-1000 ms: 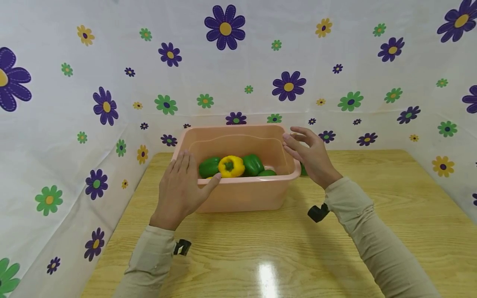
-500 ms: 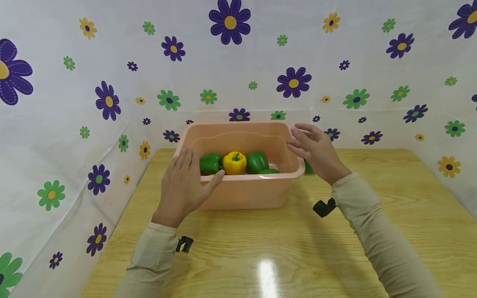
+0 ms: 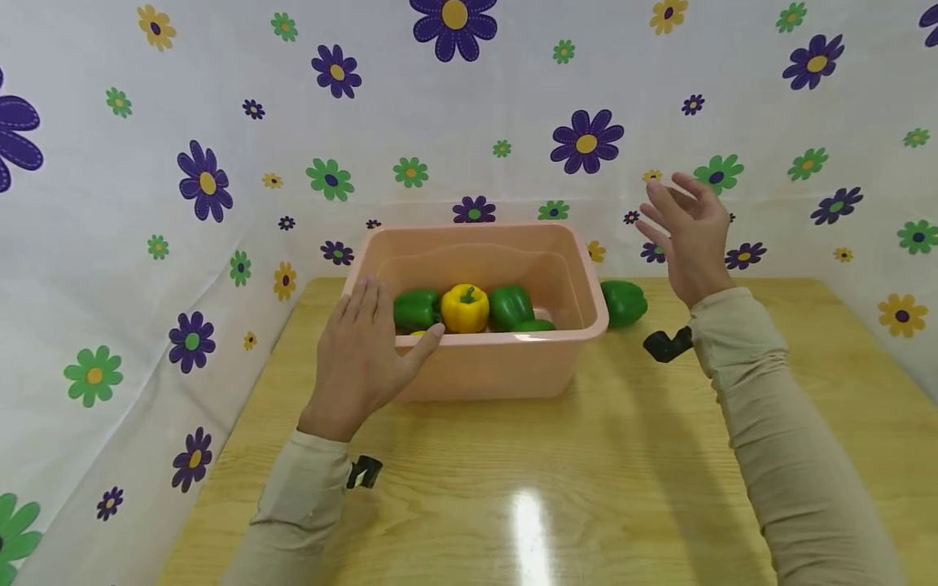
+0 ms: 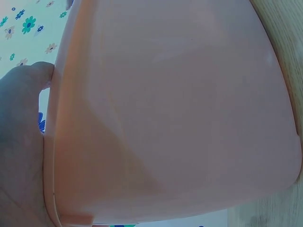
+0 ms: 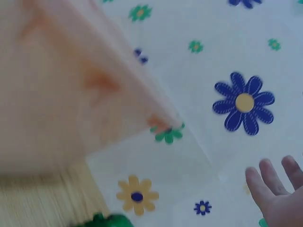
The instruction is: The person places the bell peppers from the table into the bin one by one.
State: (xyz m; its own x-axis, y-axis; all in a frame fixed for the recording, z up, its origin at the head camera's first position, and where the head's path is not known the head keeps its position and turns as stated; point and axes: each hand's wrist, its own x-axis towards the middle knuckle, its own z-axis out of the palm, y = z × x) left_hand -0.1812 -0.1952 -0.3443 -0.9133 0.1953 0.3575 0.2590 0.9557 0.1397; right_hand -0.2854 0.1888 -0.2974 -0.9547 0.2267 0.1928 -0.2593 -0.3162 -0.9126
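Observation:
A pink plastic tub stands on the table. My left hand rests on its near left corner with straight fingers, the thumb lying over the front rim; the left wrist view shows that hand along the rim. Inside the tub are a yellow bell pepper, a green bell pepper on the left and another green bell pepper on the right. The front wall partly hides more peppers. Raised beyond the tub's right side, my right hand holds nothing, its fingers loosely spread.
One green bell pepper lies on the table, close against the tub's right outer side. The wooden table extends to a white flowered sheet at the back and sides. Black mounts sit at both wrists.
My right hand has lifted away from the tub's right rim, up and to the right, uncovering the green bell pepper outside. The left hand stays on the tub. The head view has tilted slightly down.

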